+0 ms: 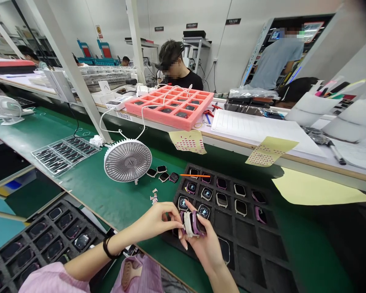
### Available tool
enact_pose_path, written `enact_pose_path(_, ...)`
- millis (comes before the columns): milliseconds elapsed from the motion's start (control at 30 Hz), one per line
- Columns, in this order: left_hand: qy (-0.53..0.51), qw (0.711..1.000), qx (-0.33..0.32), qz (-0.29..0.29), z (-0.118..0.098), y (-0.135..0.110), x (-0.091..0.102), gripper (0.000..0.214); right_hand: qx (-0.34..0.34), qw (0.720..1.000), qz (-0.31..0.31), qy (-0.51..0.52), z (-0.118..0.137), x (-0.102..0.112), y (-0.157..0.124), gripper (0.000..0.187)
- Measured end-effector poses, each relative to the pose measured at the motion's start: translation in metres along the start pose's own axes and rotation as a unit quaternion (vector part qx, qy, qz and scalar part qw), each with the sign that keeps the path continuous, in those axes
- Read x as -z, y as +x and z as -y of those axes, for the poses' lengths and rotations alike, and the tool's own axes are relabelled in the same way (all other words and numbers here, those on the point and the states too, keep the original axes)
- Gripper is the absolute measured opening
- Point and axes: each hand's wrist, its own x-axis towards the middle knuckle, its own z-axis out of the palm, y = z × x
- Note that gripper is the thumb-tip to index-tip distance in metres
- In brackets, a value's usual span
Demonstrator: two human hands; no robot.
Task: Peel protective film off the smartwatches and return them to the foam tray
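Observation:
My right hand (205, 240) is closed round a small stack of smartwatch cases (189, 223), purple and white, held on edge above the dark foam tray (250, 250). My left hand (168, 215) pinches at the stack's left side; its fingertips hide what lies between them. Smartwatches (206, 193) with lit screens sit in the tray's compartments just beyond my hands, with dark-screened ones (222, 199) beside them. An orange stick (195, 176) lies across the tray's far end. Left of the tray, tiny pale parts (154, 196) are scattered on the green mat (131, 203).
A round white fan (128, 160) stands beyond my left hand, near several loose watches (164, 176). Another watch tray (42, 240) is at lower left. A pink foam tray (171, 106) rests on the raised shelf, where a co-worker (177, 65) sits opposite.

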Motion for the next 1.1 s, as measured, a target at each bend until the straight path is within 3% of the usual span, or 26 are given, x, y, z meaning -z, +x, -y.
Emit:
enact_pose_path(300,-0.086,0.991,0.043,0.096,0.002,0.001,0.021,0.026,-0.067,0.996,0.044,0.037,0.008,-0.003,-0.001,0.067)
enact_pose_path(567,-0.15,0.978,0.081,0.118,-0.002,0.005,0.023,0.028,-0.075,0.994,0.056,0.056,0.008,-0.002,0.0,0.068)
enact_pose_path(900,-0.192,0.966,0.166,0.051,-0.003,0.005,0.009,0.033,-0.021,0.996,0.044,0.074,0.003,-0.004,-0.003,0.059)
enact_pose_path(1100,-0.195,0.965,0.172,0.027,-0.004,0.005,0.009,0.034,-0.003,0.998,0.029,0.064,0.004,-0.006,-0.004,0.062)
